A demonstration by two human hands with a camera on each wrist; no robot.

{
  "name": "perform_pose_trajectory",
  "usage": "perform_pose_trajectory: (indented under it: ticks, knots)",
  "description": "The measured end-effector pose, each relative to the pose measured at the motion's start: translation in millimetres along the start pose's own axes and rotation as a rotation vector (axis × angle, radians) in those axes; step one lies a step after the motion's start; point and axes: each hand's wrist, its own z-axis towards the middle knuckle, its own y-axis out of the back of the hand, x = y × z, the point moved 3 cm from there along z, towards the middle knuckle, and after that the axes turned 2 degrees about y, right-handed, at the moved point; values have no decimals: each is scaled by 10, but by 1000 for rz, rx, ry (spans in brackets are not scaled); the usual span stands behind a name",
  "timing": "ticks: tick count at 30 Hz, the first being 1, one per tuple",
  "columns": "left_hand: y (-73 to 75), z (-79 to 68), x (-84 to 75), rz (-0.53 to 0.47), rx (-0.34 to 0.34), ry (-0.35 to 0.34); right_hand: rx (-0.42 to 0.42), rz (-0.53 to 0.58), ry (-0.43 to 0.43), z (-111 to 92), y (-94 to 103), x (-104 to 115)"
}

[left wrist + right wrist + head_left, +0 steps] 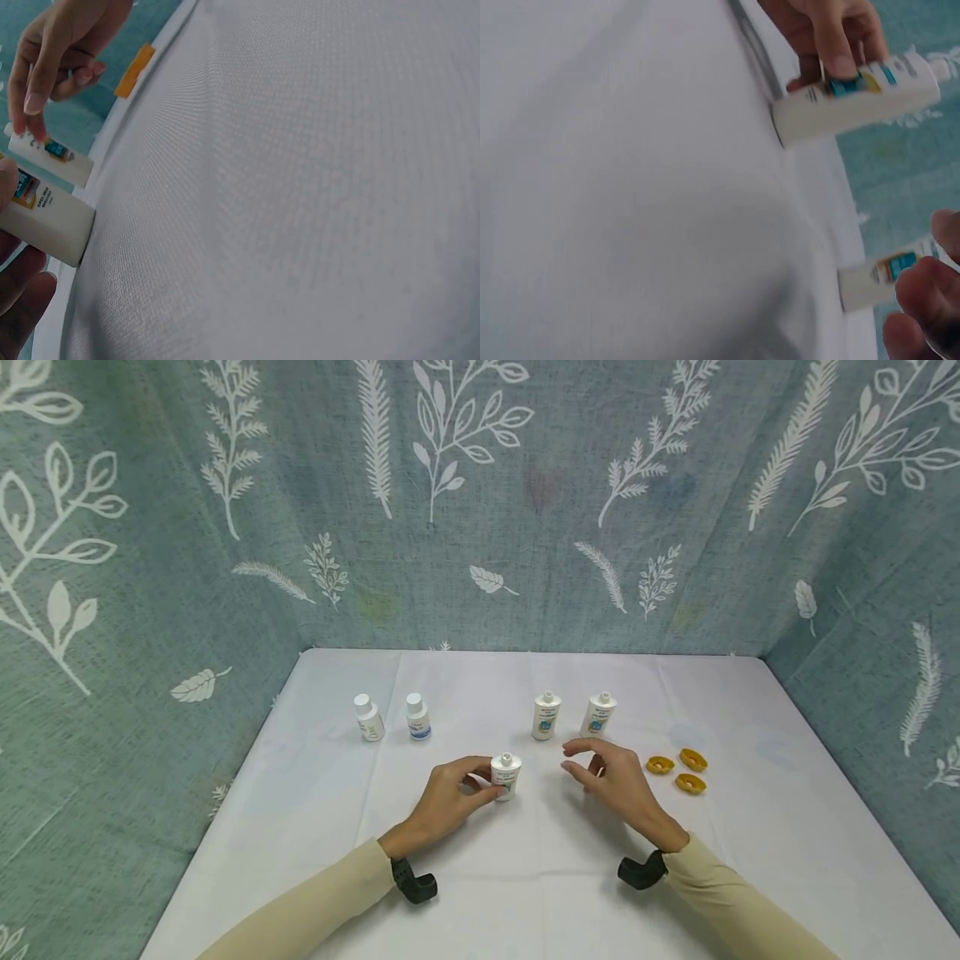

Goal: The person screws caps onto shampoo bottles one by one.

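Note:
My left hand (444,795) grips a small white bottle (506,778) between thumb and fingers. The bottle stands upright with a narrow nozzle on top and a blue-and-yellow label, its base at the cloth in the right wrist view. To its right, my right hand (617,781) hovers over the table with fingers loosely bent and nothing between them. Two more white nozzle bottles, one (546,716) left and one (598,714) right, stand just beyond it. Close by its outer side lie three yellow ring-shaped pieces (690,783).
Two white bottles with rounded caps, one (369,718) at the left and one (418,717) beside it, stand toward the back left. A white cloth (480,893) covers the table. Leaf-patterned green curtain (480,527) encloses the back and sides.

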Motion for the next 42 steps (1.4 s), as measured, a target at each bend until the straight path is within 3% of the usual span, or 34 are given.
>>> perform_pose_trajectory:
  ticks: [13,24,29,37,42]
  knots:
    - [13,-1,-7,7,4,-12,-86,-125,-41,-328,472,-422]
    - [15,-14,-2,-6,17,0,-166,-243,-111,-746,845,-663]
    - [29,-9,14,-16,20,16,-213,-313,-147,-845,973,-718]
    - [29,-15,2,-27,16,-4,-155,-351,-314,-910,1010,-820]
    - [28,-17,-1,-28,19,-4,-125,-367,-356,-920,993,-889]
